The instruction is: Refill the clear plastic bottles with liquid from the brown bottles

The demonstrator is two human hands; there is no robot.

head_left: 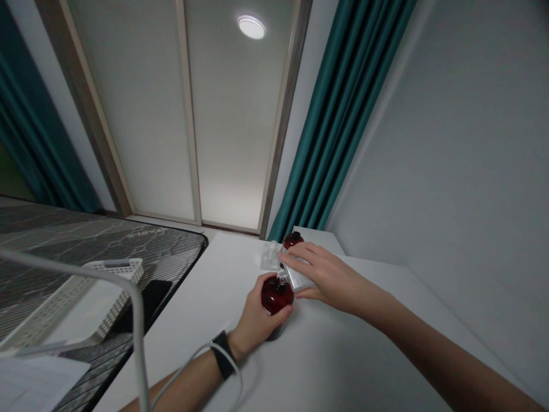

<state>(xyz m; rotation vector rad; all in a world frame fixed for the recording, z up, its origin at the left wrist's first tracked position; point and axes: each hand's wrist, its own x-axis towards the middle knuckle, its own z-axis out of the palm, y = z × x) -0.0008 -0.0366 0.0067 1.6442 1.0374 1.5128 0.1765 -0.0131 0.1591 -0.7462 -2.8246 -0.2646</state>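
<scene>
My left hand (259,315) is wrapped round a dark red, rounded glossy bottle (274,294) above the white tabletop. In my right hand (323,274) is a silvery-white container (299,278), tilted towards the left. Its pale narrow end meets the top of the red bottle; whether it goes inside I cannot tell. My fingers and palm hide much of the container. Just behind, a second dark red bottle (294,239) with a black top stands partly hidden by my right hand. Beside it lies a clear plastic piece (271,255).
The white table (193,320) borders a grey patterned surface (171,246) on the left. There lie a white perforated basket (60,297), a black flat object (148,303) and white paper (38,380). A white cable (139,320) arches across the lower left. Teal curtains (334,114) hang behind.
</scene>
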